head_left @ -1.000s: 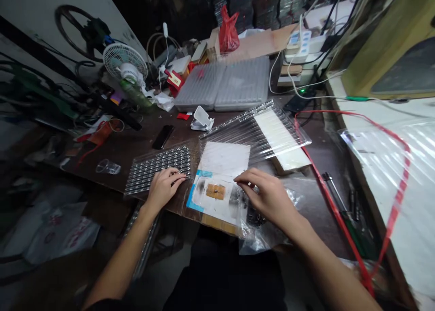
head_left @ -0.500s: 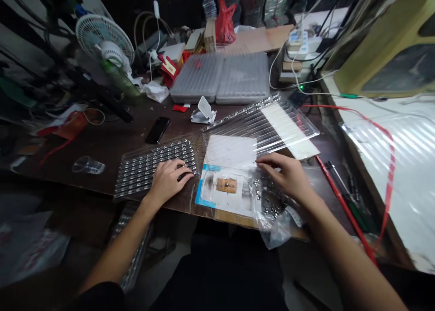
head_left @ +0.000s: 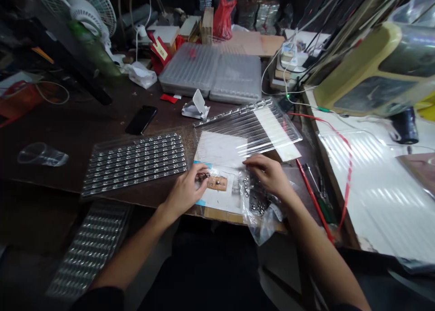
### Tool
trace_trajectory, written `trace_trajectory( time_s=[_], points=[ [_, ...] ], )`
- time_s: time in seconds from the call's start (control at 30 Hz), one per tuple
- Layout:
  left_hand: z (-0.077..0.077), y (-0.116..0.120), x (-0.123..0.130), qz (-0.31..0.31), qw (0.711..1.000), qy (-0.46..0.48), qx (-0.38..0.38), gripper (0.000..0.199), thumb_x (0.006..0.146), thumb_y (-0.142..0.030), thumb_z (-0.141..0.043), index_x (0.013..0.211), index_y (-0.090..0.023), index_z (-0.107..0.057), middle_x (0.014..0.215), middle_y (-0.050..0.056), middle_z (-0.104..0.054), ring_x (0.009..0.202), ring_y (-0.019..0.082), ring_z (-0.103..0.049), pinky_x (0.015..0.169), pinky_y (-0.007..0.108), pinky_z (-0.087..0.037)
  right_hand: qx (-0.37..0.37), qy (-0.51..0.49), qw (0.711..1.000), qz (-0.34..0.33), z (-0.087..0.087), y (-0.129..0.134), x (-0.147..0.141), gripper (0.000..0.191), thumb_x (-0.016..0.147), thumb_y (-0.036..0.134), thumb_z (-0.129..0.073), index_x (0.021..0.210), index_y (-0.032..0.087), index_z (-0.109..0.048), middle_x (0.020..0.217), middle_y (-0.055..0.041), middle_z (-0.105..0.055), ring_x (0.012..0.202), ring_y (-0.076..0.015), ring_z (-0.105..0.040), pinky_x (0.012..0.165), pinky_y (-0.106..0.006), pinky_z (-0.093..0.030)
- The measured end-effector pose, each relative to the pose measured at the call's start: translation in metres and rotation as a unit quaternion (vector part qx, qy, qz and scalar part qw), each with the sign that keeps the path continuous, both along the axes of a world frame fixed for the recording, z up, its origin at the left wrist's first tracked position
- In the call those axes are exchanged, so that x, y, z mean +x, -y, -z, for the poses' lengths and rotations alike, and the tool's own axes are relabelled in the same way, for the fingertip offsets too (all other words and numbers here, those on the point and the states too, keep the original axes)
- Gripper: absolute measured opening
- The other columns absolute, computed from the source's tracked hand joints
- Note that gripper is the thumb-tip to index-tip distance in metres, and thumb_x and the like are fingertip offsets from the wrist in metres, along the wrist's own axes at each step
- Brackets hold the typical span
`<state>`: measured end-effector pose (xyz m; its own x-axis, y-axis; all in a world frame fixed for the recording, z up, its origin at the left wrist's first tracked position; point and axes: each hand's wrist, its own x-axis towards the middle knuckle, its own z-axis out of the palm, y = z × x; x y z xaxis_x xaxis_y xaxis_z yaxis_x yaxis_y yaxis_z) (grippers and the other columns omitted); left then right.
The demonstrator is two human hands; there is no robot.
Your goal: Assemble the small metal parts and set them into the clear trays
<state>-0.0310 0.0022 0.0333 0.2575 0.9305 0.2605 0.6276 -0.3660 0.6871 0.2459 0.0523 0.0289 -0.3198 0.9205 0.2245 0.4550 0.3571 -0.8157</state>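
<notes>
My left hand (head_left: pixel 186 189) is closed around a small shiny metal part (head_left: pixel 203 176), just left of a brown wooden block (head_left: pixel 219 183). The block lies on a white board (head_left: pixel 220 203) with blue tape at its left side. My right hand (head_left: pixel 267 175) is pinched above the board's right side; whatever is between its fingertips is too small to make out. Below that hand, an open clear plastic bag (head_left: pixel 253 222) holds many loose metal pieces (head_left: pixel 260 206). Left of my left hand lies a clear tray (head_left: pixel 102 146) filled with rows of similar metal parts (head_left: pixel 136 161).
Behind the board lies a ribbed clear tray (head_left: pixel 234 132) with one row of parts and a white strip (head_left: pixel 276 130). A phone (head_left: pixel 142 119), plastic cup (head_left: pixel 42 155), small white box (head_left: pixel 196 107) and stacked trays (head_left: pixel 236 77) surround it. Tools (head_left: pixel 321 193) and red strap (head_left: pixel 312 204) lie right.
My left hand has moved right, from the filled tray to the wooden block, and now has a metal part in it. My right hand stays pinched near the bag. The view has shifted.
</notes>
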Motion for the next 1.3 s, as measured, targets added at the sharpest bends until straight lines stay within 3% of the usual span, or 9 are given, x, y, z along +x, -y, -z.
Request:
trace_trajectory(
  time_s=[0.1, 0.2, 0.4, 0.7, 0.97, 1.03, 1.13, 1.2, 1.3],
  points=[
    [0.005, -0.007, 0.009, 0.012, 1.000, 0.015, -0.001, 0.016, 0.094, -0.019, -0.051, 0.105, -0.019, -0.063, 0.100, 0.006, -0.069, 0.095, 0.018, -0.065, 0.087, 0.031, -0.053, 0.027, 0.026, 0.999, -0.002, -0.002, 0.002, -0.001, 0.023, 0.091, 0.018, -0.051, 0.101, 0.018, -0.072, 0.091, -0.0078, -0.068, 0.086, -0.0188, -0.064, 0.079, -0.035, -0.052],
    [0.009, -0.010, 0.009, 0.045, 0.998, 0.047, -0.004, 0.018, 0.097, -0.021, -0.050, 0.101, -0.019, -0.068, 0.101, 0.006, -0.069, 0.098, 0.017, -0.065, 0.088, 0.030, -0.053, 0.029, 0.028, 0.999, -0.005, -0.005, 0.004, 0.000, 0.022, 0.090, 0.017, -0.053, 0.099, 0.018, -0.073, 0.090, -0.0074, -0.068, 0.084, -0.0185, -0.064, 0.077, -0.034, -0.051],
    [0.014, -0.006, 0.009, 0.015, 0.997, 0.081, -0.006, 0.010, 0.089, -0.028, -0.067, 0.093, -0.020, -0.072, 0.093, 0.003, -0.074, 0.088, 0.018, -0.069, 0.081, 0.029, -0.055, 0.013, 0.005, 1.000, 0.002, -0.007, 0.006, 0.001, 0.024, 0.081, 0.007, -0.054, 0.092, 0.018, -0.072, 0.091, -0.0055, -0.071, 0.085, -0.0178, -0.065, 0.075, -0.032, -0.050],
    [0.012, -0.004, 0.011, 0.038, 0.999, 0.032, 0.023, 0.007, 0.087, -0.027, -0.070, 0.085, -0.020, -0.071, 0.087, 0.003, -0.075, 0.084, 0.019, -0.069, 0.081, 0.034, -0.053, 0.020, 0.017, 0.999, -0.022, -0.006, 0.008, -0.004, 0.024, 0.082, 0.006, -0.052, 0.091, 0.018, -0.070, 0.090, -0.0057, -0.071, 0.085, -0.0180, -0.065, 0.077, -0.032, -0.050],
    [0.017, -0.002, 0.013, 0.058, 0.998, 0.026, 0.028, 0.007, 0.090, -0.027, -0.066, 0.088, -0.020, -0.069, 0.089, 0.004, -0.074, 0.088, 0.019, -0.068, 0.083, 0.035, -0.053, 0.017, 0.081, 0.989, -0.123, -0.017, 0.017, -0.034, 0.028, 0.078, -0.001, -0.051, 0.089, 0.018, -0.069, 0.091, -0.0064, -0.070, 0.083, -0.0174, -0.066, 0.076, -0.028, -0.051],
    [0.017, -0.002, 0.012, 0.048, 0.997, 0.046, 0.031, 0.009, 0.091, -0.027, -0.064, 0.088, -0.021, -0.069, 0.090, 0.005, -0.074, 0.089, 0.020, -0.068, 0.085, 0.035, -0.054, 0.013, 0.100, 0.985, -0.137, -0.015, 0.018, -0.044, 0.029, 0.077, -0.003, -0.049, 0.086, 0.018, -0.068, 0.088, -0.0055, -0.068, 0.081, -0.0169, -0.065, 0.075, -0.027, -0.050],
    [0.016, -0.001, 0.008, -0.020, 0.996, 0.068, 0.045, 0.011, 0.093, -0.029, -0.061, 0.088, -0.021, -0.067, 0.091, 0.005, -0.073, 0.091, 0.019, -0.068, 0.086, 0.035, -0.053, -0.002, 0.081, 0.988, -0.131, -0.008, 0.020, -0.055, 0.027, 0.077, -0.003, -0.048, 0.084, 0.017, -0.065, 0.084, -0.0046, -0.068, 0.078, -0.0161, -0.064, 0.073, -0.026, -0.050],
    [0.016, 0.000, 0.004, -0.048, 0.997, 0.034, 0.045, 0.010, 0.092, -0.029, -0.061, 0.089, -0.021, -0.066, 0.091, 0.004, -0.073, 0.091, 0.020, -0.067, 0.086, 0.035, -0.052, -0.015, 0.047, 0.990, -0.136, -0.002, 0.021, -0.060, 0.025, 0.078, -0.002, -0.049, 0.086, 0.017, -0.063, 0.085, -0.0039, -0.069, 0.078, -0.0156, -0.065, 0.073, -0.026, -0.051],
    [0.017, 0.004, 0.000, -0.030, 0.997, -0.067, 0.032, 0.005, 0.091, -0.026, -0.063, 0.091, -0.021, -0.066, 0.092, 0.004, -0.073, 0.090, 0.021, -0.065, 0.084, 0.036, -0.049, -0.001, 0.035, 0.985, -0.170, 0.003, 0.025, -0.064, 0.023, 0.082, 0.001, -0.048, 0.088, 0.019, -0.062, 0.087, -0.0039, -0.068, 0.081, -0.0157, -0.065, 0.075, -0.027, -0.052]
  ],
)
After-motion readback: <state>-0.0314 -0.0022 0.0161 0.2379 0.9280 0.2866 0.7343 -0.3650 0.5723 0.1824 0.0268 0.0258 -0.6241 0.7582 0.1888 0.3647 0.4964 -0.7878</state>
